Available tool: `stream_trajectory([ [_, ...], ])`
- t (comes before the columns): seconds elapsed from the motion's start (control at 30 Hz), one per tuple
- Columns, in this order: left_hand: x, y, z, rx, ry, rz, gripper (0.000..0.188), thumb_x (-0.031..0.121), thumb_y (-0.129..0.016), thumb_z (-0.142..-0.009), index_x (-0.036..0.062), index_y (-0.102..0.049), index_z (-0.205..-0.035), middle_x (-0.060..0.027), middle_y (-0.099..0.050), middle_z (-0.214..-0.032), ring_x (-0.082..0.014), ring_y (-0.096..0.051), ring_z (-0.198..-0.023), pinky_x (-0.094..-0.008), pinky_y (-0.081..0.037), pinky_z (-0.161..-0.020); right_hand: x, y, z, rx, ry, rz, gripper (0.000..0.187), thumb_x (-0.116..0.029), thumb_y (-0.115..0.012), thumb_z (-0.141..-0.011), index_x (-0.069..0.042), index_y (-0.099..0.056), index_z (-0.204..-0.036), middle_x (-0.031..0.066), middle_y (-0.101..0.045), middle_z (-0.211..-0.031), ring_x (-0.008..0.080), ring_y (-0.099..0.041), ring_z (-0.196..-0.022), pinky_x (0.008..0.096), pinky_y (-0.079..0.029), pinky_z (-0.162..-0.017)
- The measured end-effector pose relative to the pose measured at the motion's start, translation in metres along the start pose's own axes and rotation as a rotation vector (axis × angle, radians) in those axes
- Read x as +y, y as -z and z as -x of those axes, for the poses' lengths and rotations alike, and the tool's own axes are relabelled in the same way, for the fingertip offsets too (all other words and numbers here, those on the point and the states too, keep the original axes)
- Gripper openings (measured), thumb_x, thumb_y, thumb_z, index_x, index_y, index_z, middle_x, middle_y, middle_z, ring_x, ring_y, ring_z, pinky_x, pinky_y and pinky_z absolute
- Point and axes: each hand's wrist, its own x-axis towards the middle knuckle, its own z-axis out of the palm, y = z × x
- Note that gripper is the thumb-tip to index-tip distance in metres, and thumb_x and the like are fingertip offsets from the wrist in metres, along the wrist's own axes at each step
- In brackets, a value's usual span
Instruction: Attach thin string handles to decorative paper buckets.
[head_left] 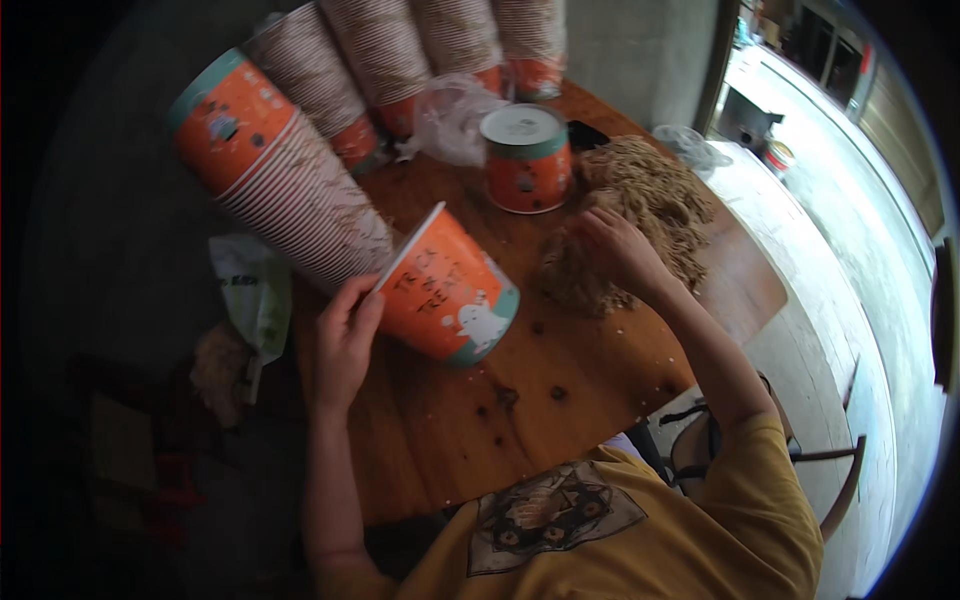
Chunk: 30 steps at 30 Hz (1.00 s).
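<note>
Left hand (348, 335) grasping the rim of 1 orange bucket (425, 300), tilted over the counter (600, 365). Right hand (622, 252) at the brown fibre (665, 185); whether it holds strands cannot be told. An inverted tub (526, 180) stands beside the fibre; 5 stacks (310, 195) occupy the back and left.

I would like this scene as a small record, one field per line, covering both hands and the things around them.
Surface: wooden table
Left hand: holds a tilted orange cup by its rim
Right hand: at a heap of brown shreds; grasp unclear
Beside the heap: upside-down cup, with a crumpled clear bag to its left
Nested cups: one stack at left, four more stacks behind
</note>
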Motion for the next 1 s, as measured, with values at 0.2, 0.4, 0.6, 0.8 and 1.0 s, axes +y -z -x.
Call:
stream_trajectory([
  [0.2,0.027,-0.021,0.018,-0.035,-0.31,-0.516,0.019,0.008,-0.057,-0.09,0.0009,-0.061,-0.107,-0.0178,-0.065,-0.086,-0.0269,-0.063,-0.071,-0.0334,-0.049,-0.064,0.009,0.044,0.011,0.209,-0.244,-0.077,0.012,-0.004,-0.055,-0.083,-0.006,-0.059,-0.095,0.0123,-0.06,-0.091,0.0322,-0.058,-0.09,0.0403,-0.048,-0.077],
  [0.4,0.048,-0.082,0.038,-0.207,-0.512,-0.776,0.034,0.012,-0.07,-0.08,0.0052,-0.061,-0.113,-0.01,-0.063,-0.068,-0.0245,-0.061,-0.057,-0.0356,-0.047,-0.054,0.005,0.039,0.038,0.052,-0.199,0.05,0.012,-0.016,-0.061,-0.082,-0.006,-0.058,-0.089,0.0097,-0.058,-0.087,0.0298,-0.057,-0.087,0.0399,-0.049,-0.075],
  [0.6,0.044,-0.103,0.033,-0.244,-0.447,-0.777,0.044,0.023,-0.068,-0.084,0.0044,-0.054,-0.121,-0.0098,-0.06,-0.082,-0.0247,-0.061,-0.073,-0.0363,-0.049,-0.067,-0.003,0.021,0.049,0.02,-0.115,0.357,0.016,-0.019,-0.064,-0.078,-0.009,-0.054,-0.084,0.0067,-0.052,-0.085,0.0258,-0.054,-0.087,0.036,-0.049,-0.07],
  [0.8,0.034,-0.032,0.028,-0.091,-0.451,-0.606,0.034,0.007,-0.057,-0.085,0.0024,-0.053,-0.119,-0.0166,-0.058,-0.109,-0.0321,-0.057,-0.101,-0.042,-0.044,-0.09,-0.046,0.043,0.049,0.089,-0.014,0.141,0.014,-0.006,-0.063,-0.072,-0.007,-0.054,-0.082,0.0071,-0.052,-0.094,0.0261,-0.053,-0.09,0.0364,-0.049,-0.075],
  [1.0,0.027,-0.019,0.019,-0.089,-0.251,-0.457,0.028,-0.003,-0.048,-0.088,0.0008,-0.056,-0.114,-0.0145,-0.059,-0.106,-0.0253,-0.06,-0.097,-0.0354,-0.049,-0.08,-0.092,0.041,0.05,-0.277,0.023,-0.556,0.013,-0.008,-0.061,-0.076,-0.004,-0.056,-0.087,0.0088,-0.058,-0.08,0.0285,-0.06,-0.083,0.0408,-0.045,-0.087],
])
